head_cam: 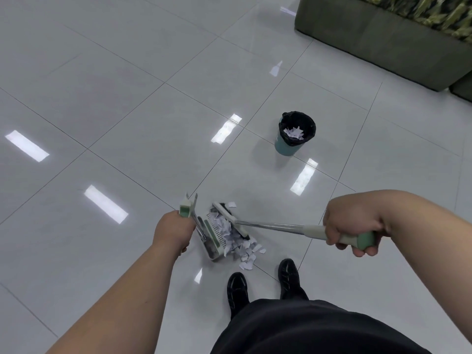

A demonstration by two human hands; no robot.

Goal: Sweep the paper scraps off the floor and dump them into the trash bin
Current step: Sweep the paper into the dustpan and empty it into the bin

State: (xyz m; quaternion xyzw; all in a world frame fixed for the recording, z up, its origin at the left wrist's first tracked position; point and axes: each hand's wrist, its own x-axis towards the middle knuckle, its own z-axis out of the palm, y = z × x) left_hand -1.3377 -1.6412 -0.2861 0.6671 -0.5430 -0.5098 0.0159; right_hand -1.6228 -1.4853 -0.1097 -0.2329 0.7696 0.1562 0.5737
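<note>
— At near left, your left hand is curled tight round the upright handle of the dustpan, and the pan's open lip looks to be down on the floor.

— Agreed. Just right of it, the paper scraps are heaped partly inside the pan. A few lie loose on the tiles at its near right edge, just ahead of your shoes.

— Your broom head sits against the far side of that heap. Its metal shaft runs right to your right hand, which is wrapped round the green grip.

— So you're on the sweeping-in step, I'd say. This load isn't fully gathered, and it isn't dumped yet.

— The trash bin stands farther off and to the right, well apart from the pan. It has a black liner and some scraps already inside.

— For the next move, press the lip flat and draw the loose pieces in with short strokes. Then lift the pan level and carry it over the bin. Tilt it too soon and the light paper will likely slide out.

— One pale patch on the far floor, near the planter, may be a stray scrap or only glare. You can't tell from here.
</note>
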